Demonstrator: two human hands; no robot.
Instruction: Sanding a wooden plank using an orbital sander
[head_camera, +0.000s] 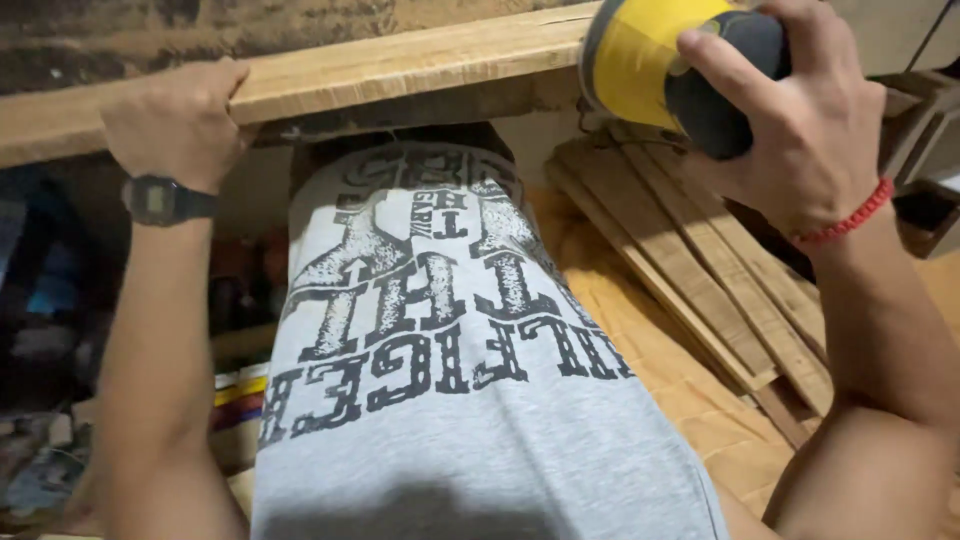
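With the left hand (178, 120) clamping its fingers over the near edge of the wooden plank (400, 65), the right hand (800, 120), fingers wrapped round the yellow sander (650, 60) at the plank's right end, should press it flat and even.
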